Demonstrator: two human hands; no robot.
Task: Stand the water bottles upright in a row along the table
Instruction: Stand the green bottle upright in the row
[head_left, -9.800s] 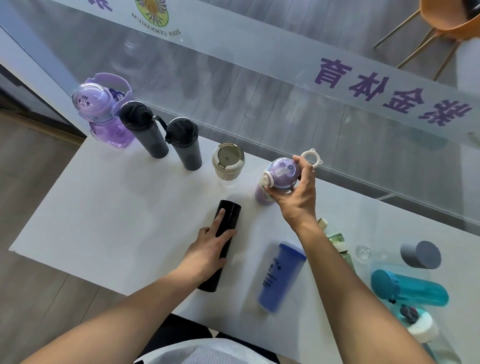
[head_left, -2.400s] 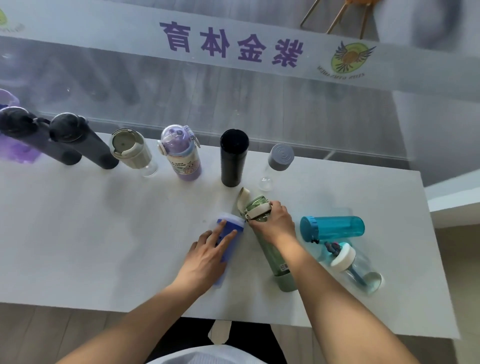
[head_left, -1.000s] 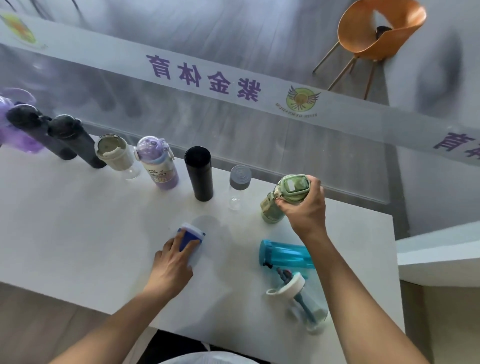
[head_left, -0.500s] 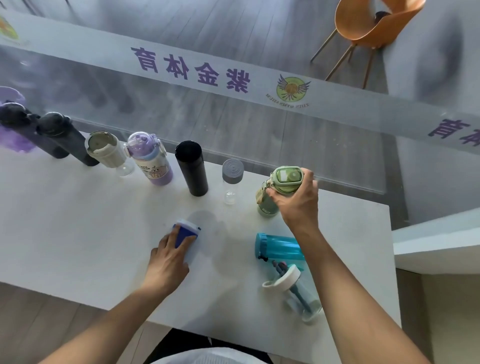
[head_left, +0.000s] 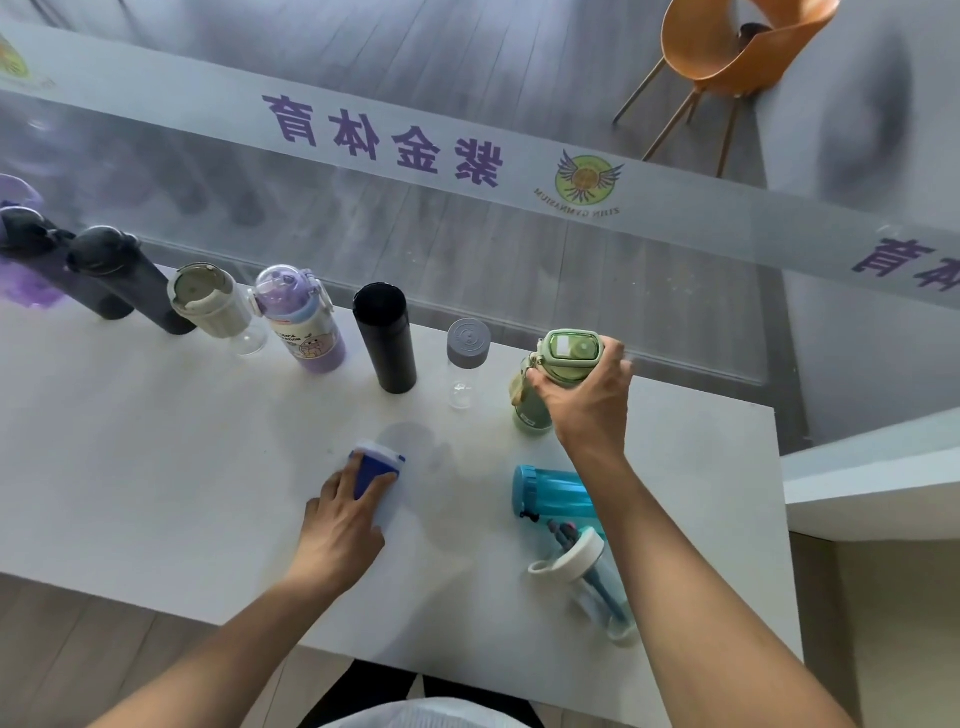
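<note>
My right hand (head_left: 589, 400) grips the lid of a green bottle (head_left: 534, 408) that stands upright at the right end of the row on the white table (head_left: 156, 467). My left hand (head_left: 345, 525) rests on a blue bottle (head_left: 376, 465); whether it lies or stands is unclear. The row holds several upright bottles: two dark grey ones (head_left: 124, 280), a beige-lidded one (head_left: 210, 304), a purple one (head_left: 304, 322), a black flask (head_left: 387, 340) and a clear grey-capped one (head_left: 467, 358). A teal bottle (head_left: 553, 491) and a clear white-lidded bottle (head_left: 587, 577) lie on their sides.
A glass partition with purple lettering (head_left: 384, 140) runs just behind the row. The table's right edge (head_left: 779, 519) is close to the lying bottles. An orange chair (head_left: 727, 52) stands beyond the glass. A purple jug (head_left: 21, 280) sits at the far left.
My right hand has stood the green bottle upright beside the clear grey-capped one and keeps hold of its lid. My left hand stays on the blue bottle.
</note>
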